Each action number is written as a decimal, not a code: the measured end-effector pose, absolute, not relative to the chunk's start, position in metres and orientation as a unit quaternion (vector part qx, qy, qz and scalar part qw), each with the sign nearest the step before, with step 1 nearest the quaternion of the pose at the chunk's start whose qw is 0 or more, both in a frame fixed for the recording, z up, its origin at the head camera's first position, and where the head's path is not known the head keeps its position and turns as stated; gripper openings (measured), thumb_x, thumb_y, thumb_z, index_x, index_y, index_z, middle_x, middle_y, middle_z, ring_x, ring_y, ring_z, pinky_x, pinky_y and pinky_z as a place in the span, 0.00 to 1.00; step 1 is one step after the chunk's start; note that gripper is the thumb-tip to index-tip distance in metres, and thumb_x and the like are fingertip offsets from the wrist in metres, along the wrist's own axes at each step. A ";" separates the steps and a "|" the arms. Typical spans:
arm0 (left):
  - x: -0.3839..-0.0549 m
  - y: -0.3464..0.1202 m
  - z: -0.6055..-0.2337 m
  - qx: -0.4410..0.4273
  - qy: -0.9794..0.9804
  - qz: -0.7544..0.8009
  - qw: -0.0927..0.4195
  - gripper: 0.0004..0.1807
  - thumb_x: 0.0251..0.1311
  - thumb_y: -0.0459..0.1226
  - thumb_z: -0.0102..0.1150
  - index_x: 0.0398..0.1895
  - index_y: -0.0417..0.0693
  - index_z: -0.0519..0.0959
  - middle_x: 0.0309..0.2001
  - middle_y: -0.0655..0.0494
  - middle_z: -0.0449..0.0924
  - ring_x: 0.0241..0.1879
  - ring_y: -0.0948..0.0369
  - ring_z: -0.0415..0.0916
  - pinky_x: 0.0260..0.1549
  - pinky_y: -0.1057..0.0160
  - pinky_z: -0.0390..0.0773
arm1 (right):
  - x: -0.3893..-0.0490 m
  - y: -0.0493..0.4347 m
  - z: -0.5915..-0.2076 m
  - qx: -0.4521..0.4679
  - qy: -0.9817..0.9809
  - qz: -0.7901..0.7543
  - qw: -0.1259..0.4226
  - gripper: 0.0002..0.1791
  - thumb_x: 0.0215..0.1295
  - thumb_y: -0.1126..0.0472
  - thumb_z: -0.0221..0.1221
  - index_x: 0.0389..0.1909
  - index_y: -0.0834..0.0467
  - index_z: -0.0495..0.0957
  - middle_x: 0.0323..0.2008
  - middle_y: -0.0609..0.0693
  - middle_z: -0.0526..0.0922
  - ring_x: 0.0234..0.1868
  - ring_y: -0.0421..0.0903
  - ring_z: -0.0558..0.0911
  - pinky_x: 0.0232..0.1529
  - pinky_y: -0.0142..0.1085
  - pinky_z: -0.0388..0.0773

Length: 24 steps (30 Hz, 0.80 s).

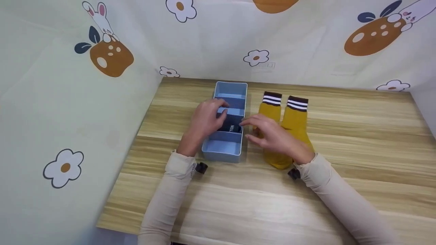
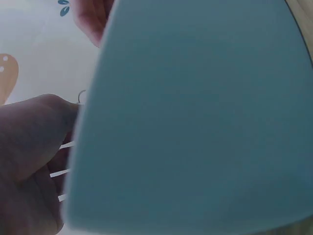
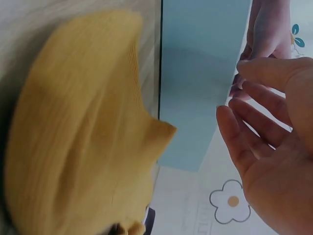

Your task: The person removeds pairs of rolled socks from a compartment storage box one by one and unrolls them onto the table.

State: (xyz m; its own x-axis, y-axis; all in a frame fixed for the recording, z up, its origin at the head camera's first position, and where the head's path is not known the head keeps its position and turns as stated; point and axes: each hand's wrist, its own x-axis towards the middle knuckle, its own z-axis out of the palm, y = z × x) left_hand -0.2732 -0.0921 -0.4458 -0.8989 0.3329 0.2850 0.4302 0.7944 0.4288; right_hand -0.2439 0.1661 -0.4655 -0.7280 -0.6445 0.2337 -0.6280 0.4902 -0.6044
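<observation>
A long light blue divided box lies lengthwise in front of me. In its second compartment from the near end sits a dark folded cloth item with pale lettering. Over the box's left side my left hand reaches in, thumb and fingers apart. My right hand is at the right rim beside the dark item, its fingers loosely bent with nothing between them. In the left wrist view the box wall hides most of the left fingers. Under the right forearm lie two mustard socks with dark, white-striped cuffs.
The wooden tabletop extends to the right of the socks and in front of the box. A pale patterned sheet stands along the back and left edges. Small black cameras sit at both cuffs.
</observation>
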 end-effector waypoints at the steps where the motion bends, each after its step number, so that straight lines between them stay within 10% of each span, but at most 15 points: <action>1: -0.274 -0.094 -0.448 -0.200 -0.942 -0.250 0.097 0.11 0.75 0.38 0.63 0.54 0.46 0.88 0.54 0.49 0.91 0.56 0.51 0.87 0.62 0.51 0.83 | -0.245 0.164 -0.466 -0.372 0.863 -0.342 0.013 0.19 0.75 0.61 0.68 0.64 0.56 0.83 0.65 0.53 0.85 0.63 0.56 0.83 0.65 0.51 0.84; 14: -0.288 -0.122 -0.471 -0.158 -0.925 -0.327 0.111 0.12 0.73 0.31 0.62 0.54 0.46 0.88 0.61 0.47 0.86 0.66 0.49 0.81 0.69 0.48 0.78 | -0.256 0.141 -0.460 -0.368 0.868 -0.332 0.024 0.16 0.78 0.58 0.65 0.61 0.57 0.85 0.61 0.53 0.87 0.61 0.53 0.83 0.68 0.50 0.82; 24: -0.300 -0.140 -0.498 -0.148 -0.887 -0.425 0.100 0.11 0.74 0.36 0.63 0.55 0.49 0.87 0.58 0.51 0.86 0.53 0.54 0.86 0.56 0.54 0.87 | -0.273 0.128 -0.445 -0.349 0.885 -0.301 0.070 0.15 0.72 0.59 0.71 0.56 0.59 0.89 0.52 0.54 0.92 0.50 0.53 0.88 0.59 0.48 0.87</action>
State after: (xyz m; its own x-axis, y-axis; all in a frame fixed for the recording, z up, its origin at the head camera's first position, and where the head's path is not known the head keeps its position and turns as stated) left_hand -0.3001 -0.1396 -0.4979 -0.9362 0.1783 0.3029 0.3478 0.5948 0.7248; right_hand -0.2735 0.1281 -0.4446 -0.7466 -0.6597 0.0858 -0.5753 0.5756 -0.5811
